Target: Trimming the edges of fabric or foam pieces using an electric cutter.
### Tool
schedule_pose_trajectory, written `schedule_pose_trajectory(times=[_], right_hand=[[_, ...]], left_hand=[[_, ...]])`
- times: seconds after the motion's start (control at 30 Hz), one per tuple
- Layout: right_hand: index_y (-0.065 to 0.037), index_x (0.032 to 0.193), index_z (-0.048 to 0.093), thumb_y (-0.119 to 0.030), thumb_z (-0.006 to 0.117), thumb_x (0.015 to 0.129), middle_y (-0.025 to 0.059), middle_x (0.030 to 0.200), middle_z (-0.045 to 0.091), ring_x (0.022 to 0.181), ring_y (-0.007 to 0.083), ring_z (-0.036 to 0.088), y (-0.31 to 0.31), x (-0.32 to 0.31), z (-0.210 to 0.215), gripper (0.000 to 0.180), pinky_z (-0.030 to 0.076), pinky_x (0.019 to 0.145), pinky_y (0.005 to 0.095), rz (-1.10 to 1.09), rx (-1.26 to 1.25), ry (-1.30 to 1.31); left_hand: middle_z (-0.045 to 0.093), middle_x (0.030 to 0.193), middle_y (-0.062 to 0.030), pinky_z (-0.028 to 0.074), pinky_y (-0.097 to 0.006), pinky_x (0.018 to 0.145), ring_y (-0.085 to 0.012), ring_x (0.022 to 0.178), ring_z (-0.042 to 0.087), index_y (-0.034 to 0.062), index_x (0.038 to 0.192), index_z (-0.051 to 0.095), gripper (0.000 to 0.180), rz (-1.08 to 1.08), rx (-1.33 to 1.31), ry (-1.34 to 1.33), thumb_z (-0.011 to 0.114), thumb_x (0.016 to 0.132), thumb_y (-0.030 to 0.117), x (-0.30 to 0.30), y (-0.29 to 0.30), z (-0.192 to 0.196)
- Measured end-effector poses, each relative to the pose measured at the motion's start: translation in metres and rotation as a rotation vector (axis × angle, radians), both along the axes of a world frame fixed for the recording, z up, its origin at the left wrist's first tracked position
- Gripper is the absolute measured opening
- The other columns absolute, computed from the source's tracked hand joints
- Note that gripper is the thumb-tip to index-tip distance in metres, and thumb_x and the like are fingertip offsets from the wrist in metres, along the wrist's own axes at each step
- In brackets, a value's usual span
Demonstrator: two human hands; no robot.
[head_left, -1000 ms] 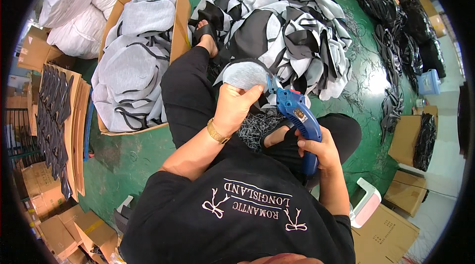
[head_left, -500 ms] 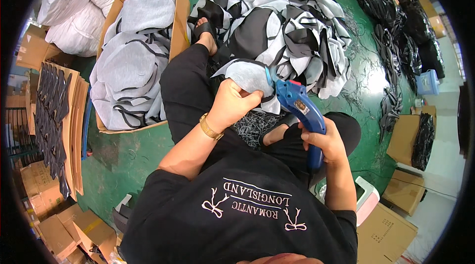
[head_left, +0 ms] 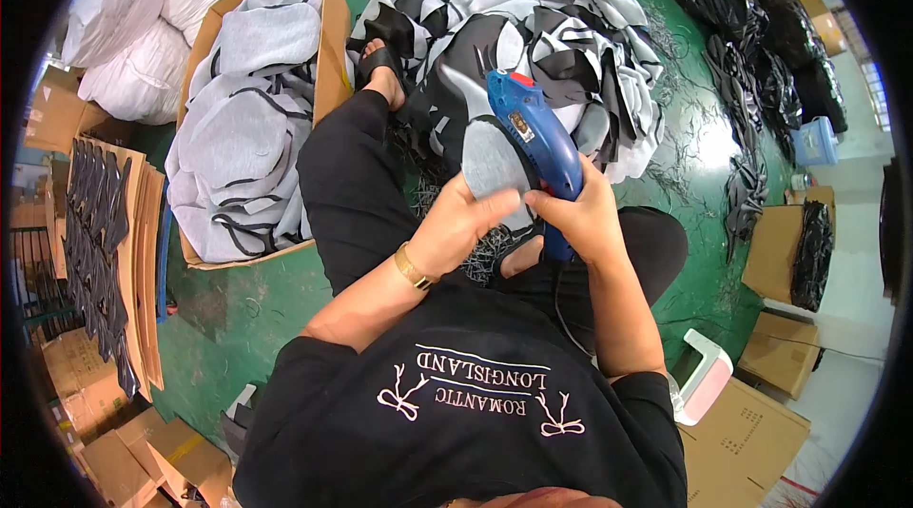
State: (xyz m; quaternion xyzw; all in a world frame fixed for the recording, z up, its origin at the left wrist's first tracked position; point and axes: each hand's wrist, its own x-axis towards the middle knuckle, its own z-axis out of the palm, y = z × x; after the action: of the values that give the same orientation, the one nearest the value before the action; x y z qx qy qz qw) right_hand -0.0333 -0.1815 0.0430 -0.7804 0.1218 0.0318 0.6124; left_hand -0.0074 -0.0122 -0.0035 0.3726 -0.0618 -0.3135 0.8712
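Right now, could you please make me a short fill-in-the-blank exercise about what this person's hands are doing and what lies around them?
1. The right hand grips a handheld power tool whose colour is ____.
2. The left hand holds a piece of ____ fabric against the tool.
3. The cardboard box of grey pieces sits on the person's ____ side.
4. On the left wrist is a gold ____.

Missing words: blue; grey; left; bracelet
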Motion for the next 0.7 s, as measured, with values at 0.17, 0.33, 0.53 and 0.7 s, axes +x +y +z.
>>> schedule_pose_trajectory(times=[0.17, 0.33, 0.53, 0.7], right_hand=[[0.001, 0.104, 0.058, -0.007, 0.074, 0.067, 0.0020, 0.079, 0.057, 0.066, 0.0110, 0.055, -0.005, -0.009, -0.007, 0.041, 0.046, 0.061, 0.0254, 0.029, 0.309, 0.083], [0.002, 0.091, 0.054, -0.025, 0.074, 0.063, 0.0063, 0.065, 0.051, 0.055, 0.0153, 0.051, -0.039, -0.039, -0.014, 0.044, 0.043, 0.052, 0.0263, 0.088, 0.584, 0.172], [0.004, 0.085, 0.057, -0.016, 0.074, 0.058, 0.0088, 0.064, 0.054, 0.051, 0.0184, 0.053, -0.054, -0.075, -0.030, 0.038, 0.044, 0.049, 0.0276, 0.176, 0.785, 0.398], [0.002, 0.083, 0.054, -0.014, 0.073, 0.055, 0.0074, 0.058, 0.049, 0.049, 0.0186, 0.048, -0.050, -0.080, -0.026, 0.037, 0.041, 0.045, 0.0283, 0.153, 0.749, 0.436]], left_hand=[[0.065, 0.103, -0.0045, 0.049, -0.029, 0.082, -0.0147, 0.093, 0.062, 0.0034, 0.111, 0.059, 0.026, 0.101, -0.032, 0.177, 0.065, 0.086, 0.006, 0.016, -0.006, 0.007], [0.064, 0.107, -0.0053, 0.051, -0.034, 0.085, -0.0171, 0.096, 0.063, 0.0033, 0.115, 0.057, 0.030, 0.038, -0.122, 0.206, 0.064, 0.086, 0.003, 0.028, 0.008, -0.011], [0.065, 0.108, -0.0060, 0.051, -0.033, 0.085, -0.0165, 0.095, 0.064, 0.0027, 0.117, 0.057, 0.032, -0.043, -0.182, 0.204, 0.063, 0.086, 0.002, 0.030, 0.012, -0.003], [0.065, 0.109, -0.0060, 0.050, -0.033, 0.087, -0.0156, 0.097, 0.063, 0.0030, 0.119, 0.057, 0.035, -0.040, -0.146, 0.143, 0.064, 0.085, 0.001, 0.031, 0.012, -0.003]])
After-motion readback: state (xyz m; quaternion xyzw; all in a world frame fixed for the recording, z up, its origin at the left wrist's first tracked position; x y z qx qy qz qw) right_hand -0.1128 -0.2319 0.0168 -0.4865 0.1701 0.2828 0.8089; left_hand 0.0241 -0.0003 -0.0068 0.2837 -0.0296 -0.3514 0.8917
